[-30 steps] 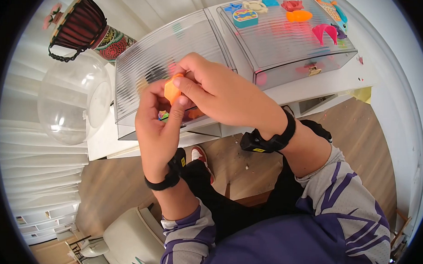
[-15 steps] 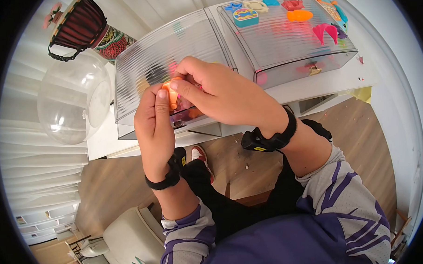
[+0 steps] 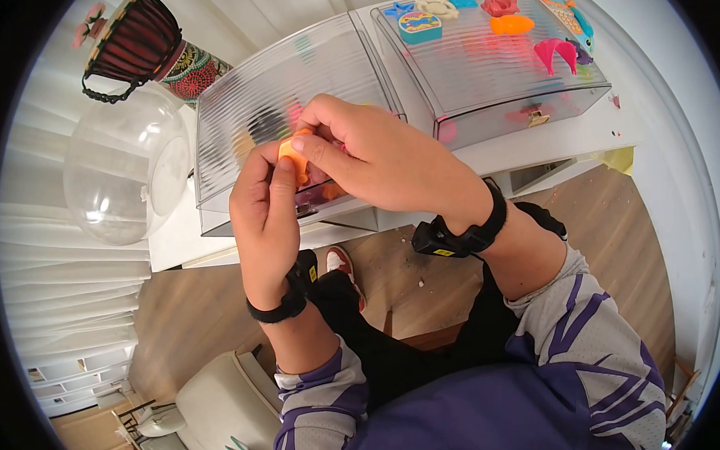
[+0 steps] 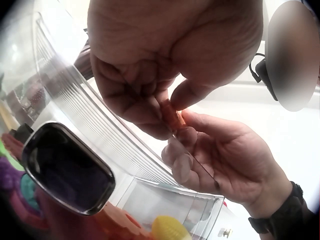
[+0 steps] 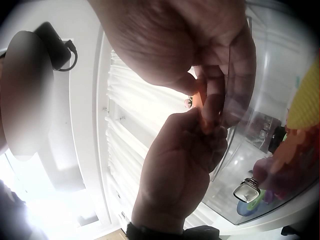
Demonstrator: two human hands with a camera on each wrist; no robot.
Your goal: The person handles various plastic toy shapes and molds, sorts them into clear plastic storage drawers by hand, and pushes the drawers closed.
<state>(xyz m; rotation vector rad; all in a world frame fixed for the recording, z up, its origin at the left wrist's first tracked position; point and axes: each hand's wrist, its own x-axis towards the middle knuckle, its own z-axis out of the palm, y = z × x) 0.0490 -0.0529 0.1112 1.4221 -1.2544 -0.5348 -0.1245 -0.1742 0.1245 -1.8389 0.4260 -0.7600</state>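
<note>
Both hands pinch a small orange plastic toy (image 3: 286, 149) above the front of the left ribbed clear box (image 3: 326, 73). My left hand (image 3: 261, 210) has its thumb laid on the toy's near face. From the other side my right hand (image 3: 366, 150) grips its upper part between thumb and curled fingers. In the left wrist view only an orange sliver of the toy (image 4: 172, 117) shows between the fingers. The right wrist view gives its narrow side (image 5: 199, 100). Most of the toy is hidden by fingers, and its exact kind cannot be told.
Colourful toys lie inside the left box. On the right clear box (image 3: 492, 79) rest several toys, among them an orange one (image 3: 511, 24), a pink one (image 3: 556, 56) and a teal one (image 3: 420, 27). A drum (image 3: 136, 47) and a clear dome (image 3: 120, 169) stand at the left.
The left thumb has shifted up from below the orange toy onto its face, and the toy has turned slightly. A small multicoloured patch beneath the left fingers is no longer visible.
</note>
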